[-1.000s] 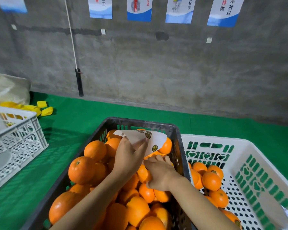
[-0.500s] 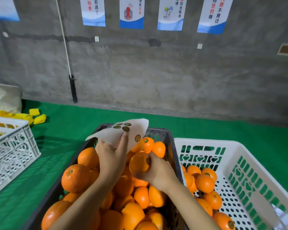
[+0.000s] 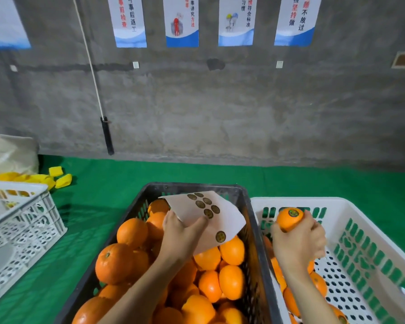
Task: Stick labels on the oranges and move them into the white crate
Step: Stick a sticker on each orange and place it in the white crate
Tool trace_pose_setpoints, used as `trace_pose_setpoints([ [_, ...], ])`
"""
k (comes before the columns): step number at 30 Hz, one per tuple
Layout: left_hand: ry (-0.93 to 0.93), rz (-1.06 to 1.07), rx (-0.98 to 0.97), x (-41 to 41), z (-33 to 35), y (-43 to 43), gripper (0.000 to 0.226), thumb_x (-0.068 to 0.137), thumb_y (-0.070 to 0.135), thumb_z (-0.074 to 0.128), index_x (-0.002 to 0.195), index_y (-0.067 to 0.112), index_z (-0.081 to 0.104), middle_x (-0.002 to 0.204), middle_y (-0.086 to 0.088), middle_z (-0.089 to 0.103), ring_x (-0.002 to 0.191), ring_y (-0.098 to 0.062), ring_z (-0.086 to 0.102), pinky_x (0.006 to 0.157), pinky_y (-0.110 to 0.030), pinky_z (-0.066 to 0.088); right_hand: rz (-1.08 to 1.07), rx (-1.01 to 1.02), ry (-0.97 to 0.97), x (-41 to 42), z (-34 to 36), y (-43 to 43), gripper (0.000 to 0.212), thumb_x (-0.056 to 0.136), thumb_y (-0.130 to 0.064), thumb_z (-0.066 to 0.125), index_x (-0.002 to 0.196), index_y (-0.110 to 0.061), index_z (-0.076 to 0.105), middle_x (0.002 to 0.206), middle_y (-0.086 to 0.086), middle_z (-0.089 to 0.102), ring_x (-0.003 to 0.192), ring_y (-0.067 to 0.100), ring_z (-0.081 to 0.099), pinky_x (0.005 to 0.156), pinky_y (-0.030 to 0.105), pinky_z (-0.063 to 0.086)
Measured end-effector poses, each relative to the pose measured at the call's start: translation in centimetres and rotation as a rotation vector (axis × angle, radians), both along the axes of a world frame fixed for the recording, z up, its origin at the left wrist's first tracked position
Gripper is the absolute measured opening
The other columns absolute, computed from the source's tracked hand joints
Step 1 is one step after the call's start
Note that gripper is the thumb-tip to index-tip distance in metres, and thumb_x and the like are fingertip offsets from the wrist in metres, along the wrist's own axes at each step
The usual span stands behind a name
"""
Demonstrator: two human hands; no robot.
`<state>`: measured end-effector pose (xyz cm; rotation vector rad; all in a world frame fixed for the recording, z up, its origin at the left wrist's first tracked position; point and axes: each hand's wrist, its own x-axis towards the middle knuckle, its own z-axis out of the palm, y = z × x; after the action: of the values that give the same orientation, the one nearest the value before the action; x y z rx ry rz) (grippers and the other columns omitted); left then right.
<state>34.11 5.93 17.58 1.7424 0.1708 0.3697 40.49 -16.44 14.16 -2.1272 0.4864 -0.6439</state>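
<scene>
A black crate (image 3: 248, 206) in the middle is heaped with unlabelled oranges (image 3: 114, 263). Over it, my left hand (image 3: 180, 235) grips a white label sheet (image 3: 222, 218) that carries several round dark-and-yellow stickers. To the right stands the white crate (image 3: 351, 206) with green slots, and a few oranges (image 3: 318, 282) lie in it, partly hidden by my forearm. My right hand (image 3: 297, 239) holds a labelled orange (image 3: 289, 218) above the white crate's near left part, sticker facing up.
A second white crate (image 3: 31, 220) sits at the left on the green mat. Behind it lie yellow pieces (image 3: 59, 177) and a pale sack (image 3: 9, 155). A grey concrete wall with posters closes the back; a black-handled cord (image 3: 107, 134) hangs against it.
My right hand has carried the orange from above the black crate rightward to above the white crate. The left hand and label sheet stayed over the black crate. The camera tilted up.
</scene>
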Motion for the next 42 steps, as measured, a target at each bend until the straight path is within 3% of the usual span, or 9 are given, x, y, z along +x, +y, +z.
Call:
trace_pose_setpoints([
  [5,-0.046,-0.097,-0.021,-0.2,0.1,0.2,0.016,0.097,0.034,0.063,0.106,0.024,0.071,0.09,0.005,0.077,0.078,-0.013,0.073,0.058,-0.018,0.053,0.124,-0.003,-0.19,-0.3,0.6,1.0,0.045,0.09,-0.018,0.065,0.132,-0.007,0.054,0.136,0.015,0.044,0.131,0.036,0.036,0.108,0.055,0.031],
  [9,-0.022,-0.033,-0.069,-0.4,0.7,0.2,0.045,0.092,0.048,0.062,0.069,0.009,0.067,0.059,-0.005,0.063,0.047,-0.015,0.058,0.043,-0.019,0.039,0.464,-0.051,-0.483,-2.4,2.5,3.4,0.026,0.095,-0.04,0.052,0.11,-0.023,0.065,0.109,-0.014,0.058,0.108,0.011,0.053,0.094,0.023,0.038],
  [14,0.053,-0.077,-0.15,-0.2,0.6,0.0,0.042,0.095,0.047,0.06,0.082,0.008,0.067,0.055,0.007,0.065,0.048,-0.005,0.062,0.044,-0.012,0.043,0.788,-0.291,-0.344,-3.4,1.7,5.5,0.046,0.096,-0.059,0.047,0.121,-0.028,0.068,0.11,-0.016,0.056,0.111,0.01,0.048,0.095,0.03,0.043],
  [18,0.061,-0.238,-0.199,-0.3,0.8,0.1,0.045,0.094,0.052,0.059,0.087,0.012,0.077,0.071,0.003,0.073,0.062,-0.01,0.07,0.053,-0.015,0.049,0.76,-0.23,-0.379,-3.5,1.8,5.2,0.033,0.093,-0.042,0.061,0.12,-0.026,0.071,0.104,-0.015,0.057,0.105,0.012,0.051,0.091,0.039,0.048],
  [21,0.062,-0.371,-0.2,-0.6,0.9,0.1,0.032,0.099,0.037,0.061,0.088,0.015,0.081,0.064,0.009,0.07,0.053,-0.001,0.064,0.05,-0.009,0.045,0.724,-0.226,-0.431,-3.5,1.5,5.4,0.026,0.09,-0.022,0.073,0.116,-0.021,0.073,0.106,-0.012,0.062,0.104,0.014,0.055,0.089,0.042,0.051],
  [29,0.162,-0.267,-0.22,-0.5,1.0,-0.3,0.029,0.09,0.043,0.07,0.088,0.016,0.081,0.066,0.007,0.071,0.057,-0.001,0.066,0.051,-0.011,0.046,0.595,-0.378,-0.641,-3.9,1.7,5.7,0.021,0.085,-0.027,0.07,0.103,-0.018,0.079,0.1,-0.007,0.074,0.095,0.008,0.058,0.082,0.032,0.054],
  [35,0.228,-0.197,-0.312,-0.3,0.9,-0.5,0.047,0.082,0.051,0.074,0.106,0.011,0.077,0.102,-0.01,0.077,0.099,-0.026,0.074,0.095,-0.047,0.056,0.587,-0.422,-0.749,-3.9,1.6,5.6,0.013,0.088,-0.025,0.068,0.089,-0.018,0.079,0.1,-0.006,0.075,0.097,0.007,0.062,0.087,0.026,0.046],
  [39,0.223,-0.098,-0.413,0.2,0.6,-0.3,0.039,0.085,0.042,0.076,0.105,0.008,0.075,0.097,-0.013,0.077,0.091,-0.03,0.075,0.083,-0.044,0.061,0.642,-0.112,-0.581,-4.0,1.9,5.5,0.008,0.088,-0.012,0.075,0.092,-0.018,0.077,0.112,-0.009,0.067,0.104,0.001,0.058,0.086,0.013,0.046],
  [42,0.211,-0.064,-0.407,0.4,0.1,0.0,0.035,0.086,0.042,0.074,0.103,0.011,0.076,0.092,-0.011,0.078,0.086,-0.03,0.076,0.073,-0.039,0.06,0.532,0.404,-0.419,-3.7,2.8,5.1,0.018,0.091,-0.01,0.071,0.092,-0.027,0.074,0.092,-0.012,0.071,0.088,0.0,0.065,0.073,0.009,0.047],
])
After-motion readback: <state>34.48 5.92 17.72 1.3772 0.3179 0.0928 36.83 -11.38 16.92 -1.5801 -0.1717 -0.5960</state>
